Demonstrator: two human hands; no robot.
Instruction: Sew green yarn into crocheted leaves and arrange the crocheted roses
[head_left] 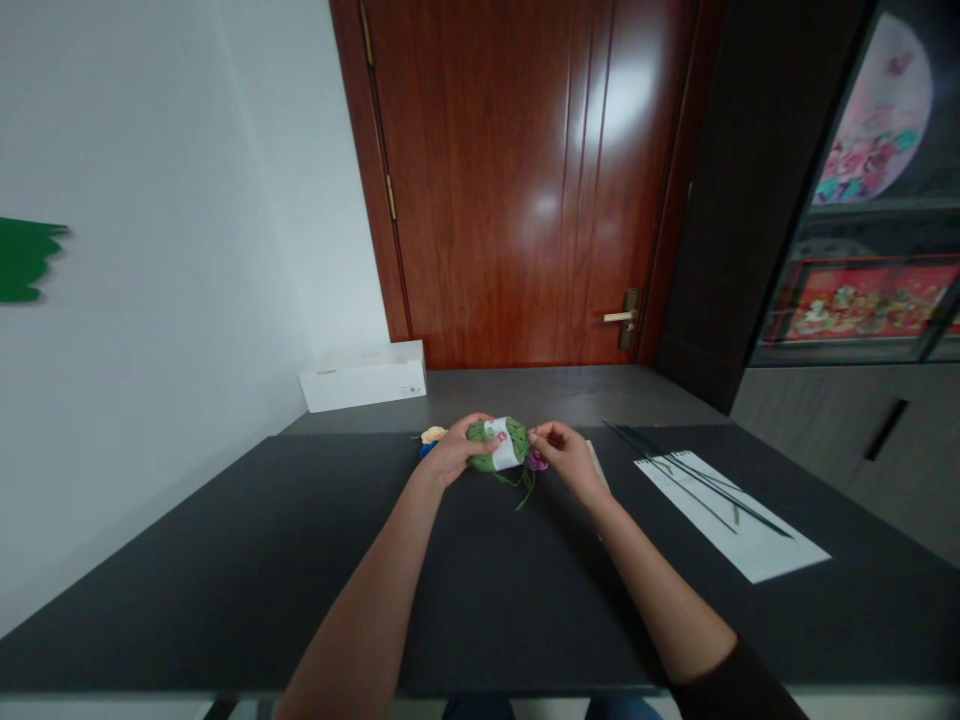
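Note:
My left hand (455,450) is wrapped round a ball of green yarn (515,440) that has a white paper band about its middle. Loose strands of the yarn dangle below it over the dark table. At the ball's right end, my right hand (564,455) pinches with thumb and forefinger, seemingly at the green yarn; the exact strand is too small to make out. A purple piece (537,460) shows between the ball and my right hand. Past my left hand, a cream-coloured piece (433,435) and a blue piece (427,450) are partly hidden.
On the right of the black table (300,560) lies a white sheet (757,540) with several thin dark green stems across it. A pale flat object (596,462) is half covered by my right wrist. A long white box (364,380) stands at the back left, before a wooden door (510,200).

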